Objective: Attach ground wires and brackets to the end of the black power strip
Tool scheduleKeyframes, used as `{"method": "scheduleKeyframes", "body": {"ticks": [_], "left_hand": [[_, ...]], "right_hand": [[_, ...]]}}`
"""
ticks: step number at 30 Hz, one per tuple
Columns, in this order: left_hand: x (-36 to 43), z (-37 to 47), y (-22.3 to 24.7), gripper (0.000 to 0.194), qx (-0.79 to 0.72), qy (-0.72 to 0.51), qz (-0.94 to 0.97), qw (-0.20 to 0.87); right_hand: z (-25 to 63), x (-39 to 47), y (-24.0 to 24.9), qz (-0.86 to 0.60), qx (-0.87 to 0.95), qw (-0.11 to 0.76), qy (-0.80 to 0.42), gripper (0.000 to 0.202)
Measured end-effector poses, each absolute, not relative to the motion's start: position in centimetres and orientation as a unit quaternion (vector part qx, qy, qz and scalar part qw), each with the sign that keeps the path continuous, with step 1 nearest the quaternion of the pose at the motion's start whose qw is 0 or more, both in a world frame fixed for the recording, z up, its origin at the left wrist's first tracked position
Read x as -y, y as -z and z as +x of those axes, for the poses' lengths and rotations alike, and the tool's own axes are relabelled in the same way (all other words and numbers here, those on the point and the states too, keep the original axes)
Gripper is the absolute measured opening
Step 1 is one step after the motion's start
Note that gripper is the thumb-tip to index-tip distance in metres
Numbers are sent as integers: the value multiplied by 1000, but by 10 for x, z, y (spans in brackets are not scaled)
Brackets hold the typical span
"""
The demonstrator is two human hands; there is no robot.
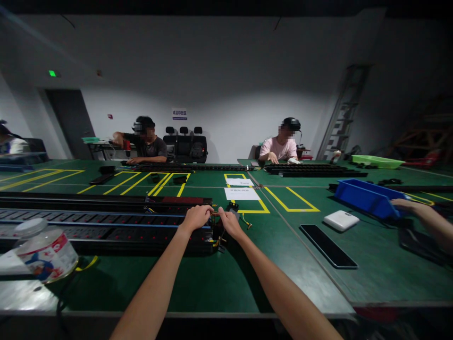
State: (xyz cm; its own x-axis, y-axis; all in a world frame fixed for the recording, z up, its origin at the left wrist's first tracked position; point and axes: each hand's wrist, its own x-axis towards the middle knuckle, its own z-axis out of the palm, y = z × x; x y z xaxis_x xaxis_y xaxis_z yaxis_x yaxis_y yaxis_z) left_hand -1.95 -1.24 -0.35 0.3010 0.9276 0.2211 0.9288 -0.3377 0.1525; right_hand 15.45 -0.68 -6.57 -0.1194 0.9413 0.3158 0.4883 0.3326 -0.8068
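Observation:
Several long black strips [141,233] with rows of sockets and small red dots lie side by side on the green table, reaching in from the left. At their right end, my left hand [197,218] is closed, its fingers pinched over the end of one strip. Close beside it, my right hand [228,222] is also closed, thumb up, facing the left. A small thin brownish piece shows between the fingertips; I cannot make out what it is. Loose wires [220,242] with metal ends hang just below the hands. A yellow-green wire [247,221] lies to the right.
A clear plastic jar [47,252] stands at front left. White paper sheets [241,194] lie beyond my hands. On the right are a phone [327,245], a white box [341,220] and a blue bin [368,198], touched by another person's hand [410,208]. Co-workers sit across the table.

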Motion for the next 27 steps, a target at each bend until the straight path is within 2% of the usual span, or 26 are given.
{"method": "scheduleKeyframes", "body": {"ticks": [27], "left_hand": [[12,-19,1,39,579,128,-805,4]], "right_hand": [[154,8,63,-509,701,424,-263,83]]}}
